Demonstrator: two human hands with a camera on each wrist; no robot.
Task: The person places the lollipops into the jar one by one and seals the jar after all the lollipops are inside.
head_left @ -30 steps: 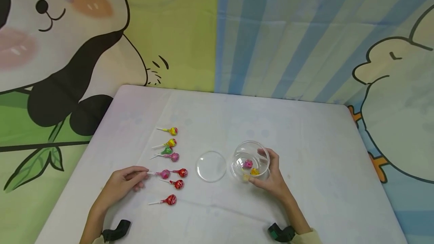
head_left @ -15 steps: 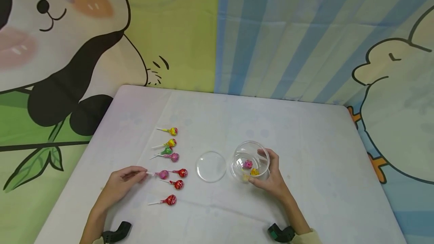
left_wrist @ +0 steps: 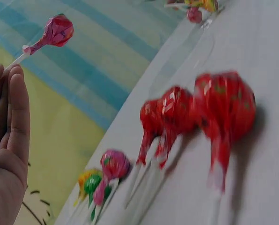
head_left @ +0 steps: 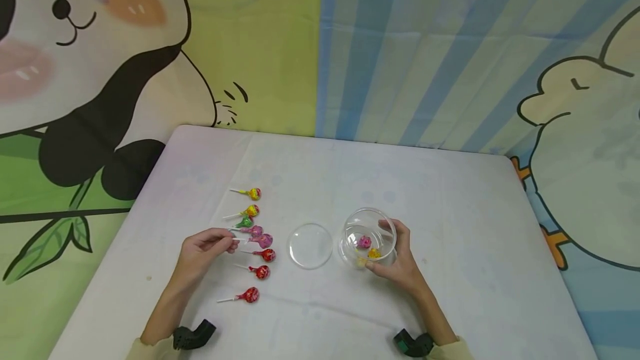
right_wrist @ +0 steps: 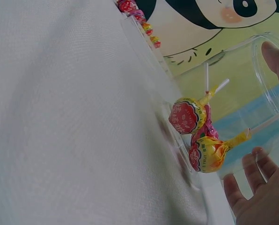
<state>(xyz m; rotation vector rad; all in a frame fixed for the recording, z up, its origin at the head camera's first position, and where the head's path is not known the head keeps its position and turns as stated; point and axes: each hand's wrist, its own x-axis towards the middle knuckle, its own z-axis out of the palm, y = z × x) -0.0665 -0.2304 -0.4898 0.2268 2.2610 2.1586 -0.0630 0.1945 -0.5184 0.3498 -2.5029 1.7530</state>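
By its white stick, my left hand (head_left: 202, 251) pinches a pink lollipop (left_wrist: 59, 31), lifted off the table in the left wrist view. My right hand (head_left: 400, 260) grips the side of a clear round plastic jar (head_left: 369, 216) standing on the table. Inside it, yellow lollipops (right_wrist: 209, 153) and a pink one (right_wrist: 208, 129) show through the wall in the right wrist view. Under the left hand's side, red lollipops (head_left: 250, 294) lie in a column, with another pink lollipop (head_left: 256, 230), a green one (head_left: 245, 221) and yellow ones (head_left: 254, 194) farther back.
A clear round lid (head_left: 310, 246) lies flat between the lollipop column and the jar. The white-covered table (head_left: 450, 210) runs back to a wall hanging (head_left: 280, 43) printed with cartoon animals and stripes.
My left hand has raised the pink lollipop from the table and shifted it right and away from me. The right hand and jar have stayed in place.
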